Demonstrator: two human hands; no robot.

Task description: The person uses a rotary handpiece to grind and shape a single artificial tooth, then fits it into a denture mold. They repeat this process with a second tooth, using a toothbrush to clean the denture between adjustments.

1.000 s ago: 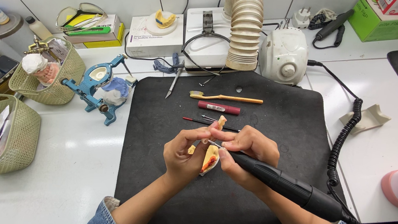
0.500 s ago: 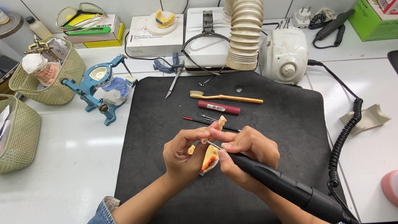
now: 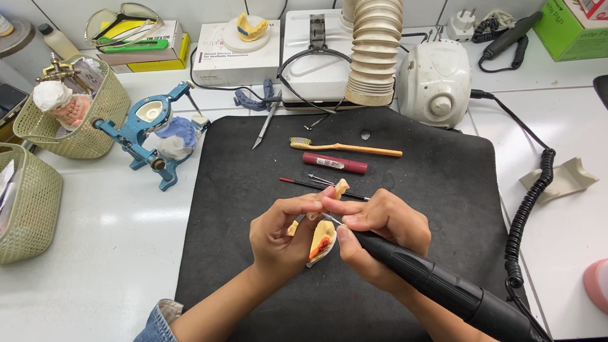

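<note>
Pinching the dental cast (image 3: 322,240) in my left hand (image 3: 282,239), my right hand (image 3: 381,238) clamped around the black handpiece (image 3: 452,290), its tip on the cast; trimming looks underway, unfinished.

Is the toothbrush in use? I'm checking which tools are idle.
No, the toothbrush lies on the black mat, apart from both hands.

Left hand (image 3: 282,236) pinched a yellowish dental cast (image 3: 322,240) over the black mat (image 3: 240,186). Right hand (image 3: 381,235) kept a pen-style grip on the black handpiece (image 3: 452,290), tip touching the cast. Toothbrush (image 3: 345,148) and red tube (image 3: 334,163) lay just beyond, blue jaw frame (image 3: 147,128) on the table (image 3: 109,248) left of the mat.
</note>
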